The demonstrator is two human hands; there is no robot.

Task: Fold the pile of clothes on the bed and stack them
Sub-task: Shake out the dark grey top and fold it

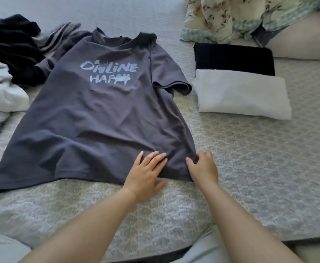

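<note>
Head view. A dark grey T-shirt (98,111) lies spread flat, print side up, on the bed (250,168), collar pointing away from the person and hem nearest. The print reads "ONLINE HAPPY" in pale letters.

Left hand (145,173): fingers straight, palm down, pressing on the hem area of the T-shirt near its right corner.

Right hand (202,168): fingers curled, pinching the T-shirt's right hem corner at the fabric edge.

Right of the T-shirt, well apart from it, a folded white garment (242,93) lies on the bed, with a folded black garment (235,59) just behind it and touching it.

Left of the T-shirt, an unfolded pile: black clothing (13,50), a striped grey item (58,37) and white fabric (1,92).

A floral quilt (231,16) lies bunched at the far right.
</note>
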